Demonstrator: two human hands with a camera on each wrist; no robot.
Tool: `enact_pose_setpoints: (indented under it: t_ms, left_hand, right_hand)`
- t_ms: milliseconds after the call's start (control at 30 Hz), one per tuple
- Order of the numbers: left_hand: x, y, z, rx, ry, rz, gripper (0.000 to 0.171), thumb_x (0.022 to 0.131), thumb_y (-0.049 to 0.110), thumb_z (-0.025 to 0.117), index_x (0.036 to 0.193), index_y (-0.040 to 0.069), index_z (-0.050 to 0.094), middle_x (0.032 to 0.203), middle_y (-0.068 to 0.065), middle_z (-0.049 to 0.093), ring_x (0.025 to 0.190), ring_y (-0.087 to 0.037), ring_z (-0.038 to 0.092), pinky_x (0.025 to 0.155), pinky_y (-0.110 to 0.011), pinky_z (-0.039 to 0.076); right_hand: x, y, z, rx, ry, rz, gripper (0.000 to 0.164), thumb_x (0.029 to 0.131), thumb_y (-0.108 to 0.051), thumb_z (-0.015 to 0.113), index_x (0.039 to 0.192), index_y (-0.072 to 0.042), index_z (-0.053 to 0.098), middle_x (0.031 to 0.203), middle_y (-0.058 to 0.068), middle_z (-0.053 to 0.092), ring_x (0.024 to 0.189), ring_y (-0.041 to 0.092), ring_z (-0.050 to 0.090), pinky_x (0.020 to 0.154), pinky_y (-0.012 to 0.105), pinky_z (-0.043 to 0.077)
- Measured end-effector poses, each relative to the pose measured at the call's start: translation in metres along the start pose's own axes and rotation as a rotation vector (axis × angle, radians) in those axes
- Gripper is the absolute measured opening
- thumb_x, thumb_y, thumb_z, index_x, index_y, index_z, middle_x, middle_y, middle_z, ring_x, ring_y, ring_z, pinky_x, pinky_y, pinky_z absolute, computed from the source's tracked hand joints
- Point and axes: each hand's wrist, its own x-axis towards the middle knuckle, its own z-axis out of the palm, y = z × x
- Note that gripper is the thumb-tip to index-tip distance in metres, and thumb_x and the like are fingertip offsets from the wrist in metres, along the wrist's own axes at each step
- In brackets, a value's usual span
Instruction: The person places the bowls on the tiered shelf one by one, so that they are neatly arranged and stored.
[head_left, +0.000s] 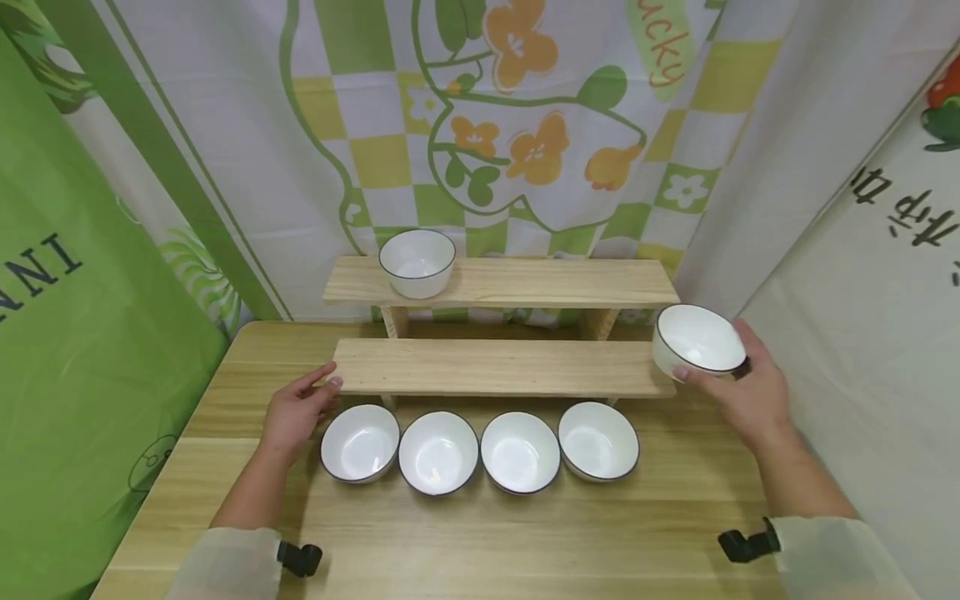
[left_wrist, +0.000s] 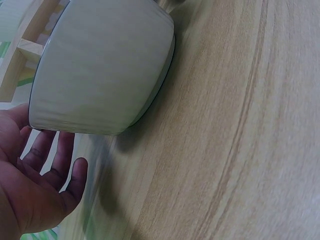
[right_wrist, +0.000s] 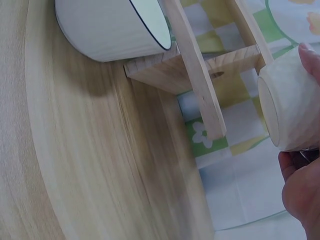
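My right hand (head_left: 756,400) grips a white bowl (head_left: 699,340) with a dark rim, thumb on the near side and fingers round the far right. This bowl is raised at the right end of the two-tier wooden shelf (head_left: 495,367); its underside shows in the right wrist view. At the lower board's left end is my left hand (head_left: 291,415), fingertips right at the board's edge and fingers loosely bent. Just beside that hand stands the leftmost bowl (head_left: 360,443) of a front row. Another matching bowl (head_left: 417,265) sits upright on the upper board, towards the left.
Three more white bowls (head_left: 438,454), (head_left: 521,452), (head_left: 598,442) continue the row on the wooden table (head_left: 480,542), close before the shelf. A patterned curtain (head_left: 525,150) hangs behind, with a green cloth (head_left: 90,333) at left and a pale cloth (head_left: 877,333) at right.
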Motion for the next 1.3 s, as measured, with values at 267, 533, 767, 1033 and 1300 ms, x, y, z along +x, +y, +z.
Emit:
enact_pose_setpoints:
  t_ms: [267,533,767,1033,1300]
  left_hand:
    - [0.002,-0.004,-0.001,0.01,0.004,-0.005,0.059,0.095,0.043,0.077,0.145,0.016,0.063,0.094,0.007,0.075,0.091,-0.021,0.074,0.08,-0.029,0.06]
    - [0.003,-0.003,0.0,0.013,0.006,-0.004,0.058,0.095,0.042,0.077,0.145,0.016,0.063,0.089,0.011,0.073,0.09,-0.021,0.074,0.079,-0.028,0.06]
    - [0.004,-0.004,0.0,0.015,-0.001,-0.005,0.058,0.096,0.042,0.076,0.146,0.016,0.062,0.09,0.01,0.073,0.089,-0.019,0.074,0.078,-0.028,0.06]
    - [0.003,-0.004,-0.001,0.016,-0.005,-0.003,0.058,0.096,0.042,0.076,0.146,0.016,0.062,0.09,0.011,0.074,0.089,-0.019,0.074,0.078,-0.028,0.06]
    - [0.002,-0.002,-0.001,0.026,-0.007,0.001,0.058,0.096,0.043,0.076,0.146,0.016,0.062,0.091,0.01,0.073,0.091,-0.021,0.074,0.079,-0.029,0.06]
  right_hand:
    - [0.001,-0.009,0.006,-0.001,-0.026,-0.004,0.115,0.081,-0.037,0.091,0.168,-0.021,0.016,0.171,0.01,0.019,0.152,0.037,0.027,0.124,0.035,0.023]
    - [0.002,-0.022,0.011,0.01,-0.051,-0.017,0.117,0.08,-0.039,0.092,0.168,-0.021,0.016,0.169,0.015,0.022,0.152,0.039,0.027,0.124,0.048,0.022]
    - [0.003,-0.033,0.019,0.025,-0.08,-0.005,0.12,0.079,-0.042,0.092,0.168,-0.025,0.014,0.168,0.019,0.024,0.151,0.042,0.028,0.122,0.056,0.024]
    - [0.006,-0.042,0.031,0.06,-0.078,-0.062,0.117,0.079,-0.033,0.093,0.167,-0.017,0.019,0.169,0.016,0.022,0.15,0.039,0.032,0.122,0.045,0.029]
    - [0.009,-0.057,0.042,0.145,-0.111,-0.126,0.114,0.079,-0.022,0.093,0.167,-0.015,0.021,0.169,0.014,0.024,0.152,0.034,0.03,0.123,0.036,0.028]
